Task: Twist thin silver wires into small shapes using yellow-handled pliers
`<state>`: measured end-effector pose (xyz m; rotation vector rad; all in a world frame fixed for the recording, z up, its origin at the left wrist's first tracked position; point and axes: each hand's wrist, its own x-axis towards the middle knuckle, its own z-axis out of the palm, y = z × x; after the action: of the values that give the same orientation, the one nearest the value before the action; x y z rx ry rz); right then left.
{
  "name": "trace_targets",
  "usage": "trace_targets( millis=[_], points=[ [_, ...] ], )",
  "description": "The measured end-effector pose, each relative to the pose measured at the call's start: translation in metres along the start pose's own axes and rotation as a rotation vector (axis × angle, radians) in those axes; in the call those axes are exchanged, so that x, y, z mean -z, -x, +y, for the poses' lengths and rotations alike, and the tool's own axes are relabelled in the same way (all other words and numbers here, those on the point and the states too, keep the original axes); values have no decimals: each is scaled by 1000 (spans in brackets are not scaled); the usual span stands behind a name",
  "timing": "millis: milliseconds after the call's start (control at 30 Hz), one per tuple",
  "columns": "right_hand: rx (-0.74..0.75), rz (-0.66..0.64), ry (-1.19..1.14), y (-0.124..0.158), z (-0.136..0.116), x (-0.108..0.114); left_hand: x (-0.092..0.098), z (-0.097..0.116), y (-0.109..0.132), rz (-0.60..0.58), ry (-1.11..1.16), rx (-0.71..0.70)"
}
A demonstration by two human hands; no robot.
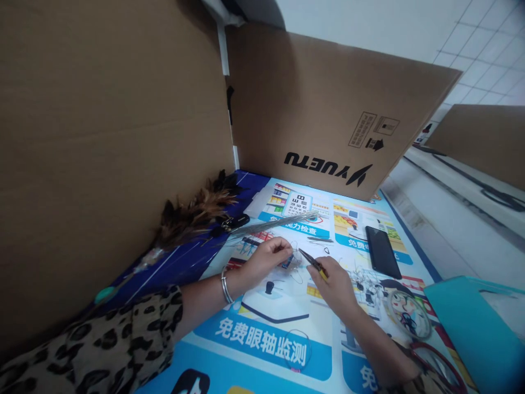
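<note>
My left hand is closed in a pinch above the printed table cover, with thin bent wire at its fingertips. From the right, my right hand grips pliers with yellow on the handles. The dark jaws point up and left, close to the wire by my left fingertips; whether they touch it I cannot tell. Behind my left hand lies a bundle of straight thin wires. A few short wire pieces rest apart from it, near a small dark loop.
A black phone lies at right, above a clear round dish and a teal box. Brown feathers lie along the left cardboard wall. Another cardboard panel stands at the back. A thin wire ring lies in front.
</note>
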<state>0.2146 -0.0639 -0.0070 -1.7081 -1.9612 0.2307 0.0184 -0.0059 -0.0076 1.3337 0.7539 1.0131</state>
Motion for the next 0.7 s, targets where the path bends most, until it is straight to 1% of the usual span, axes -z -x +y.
trace_targets(
  millis=[100, 233, 400, 467, 600, 700],
  points=[
    [-75, 0, -157, -1, -8, 1, -4, 0, 3, -21, 24, 33],
    [-131, -46, -304, 0, -19, -1, -9, -2, 9, -59, 56, 82],
    [-184, -71, -433, 1, -20, -2, -9, -3, 12, -110, 59, 104],
    [-212, -81, -502, 1, -19, -2, -9, -1, 12, -104, 49, 91],
    [-256, -123, -609, 2, -19, 0, -9, 3, 11, -73, -8, 23],
    [-260, -145, -623, 2, -21, 1, -8, 3, 12, -110, -74, -12]
  ],
)
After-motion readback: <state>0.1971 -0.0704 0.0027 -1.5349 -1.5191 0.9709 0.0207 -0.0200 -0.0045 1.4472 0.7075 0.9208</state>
